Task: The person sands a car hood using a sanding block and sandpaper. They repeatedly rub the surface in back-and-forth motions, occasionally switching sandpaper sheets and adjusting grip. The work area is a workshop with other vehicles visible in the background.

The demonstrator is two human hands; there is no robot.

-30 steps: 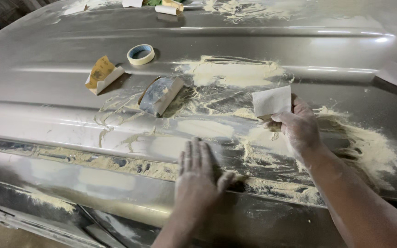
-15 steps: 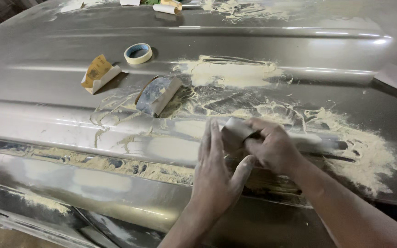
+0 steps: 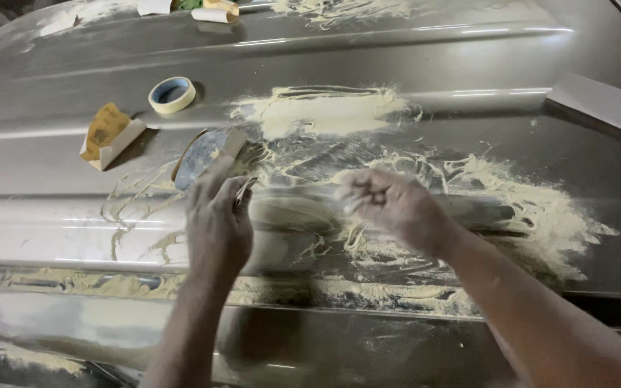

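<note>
Right hand (image 3: 389, 205): motion-blurred; fingers run together, so whether the grip closes on anything cannot be told.

Left hand (image 3: 217, 223): softly blurred; a thin pale edge at the fingertips, kind unclear. It covers the lower end of the block (image 3: 206, 152) (grey face, tan rim).

Both forearms: cut off by the bottom edge.

Panel (image 3: 59, 72): runs out of frame on all sides; its full shape is not shown.

Items at the top edge (image 3: 213, 10): cropped (pale pieces, one green scrap), too small to identify.

Grey sheet (image 3: 598, 102): material cannot be told.

Dust under the right hand: smeared by blur, outline uncertain.
</note>
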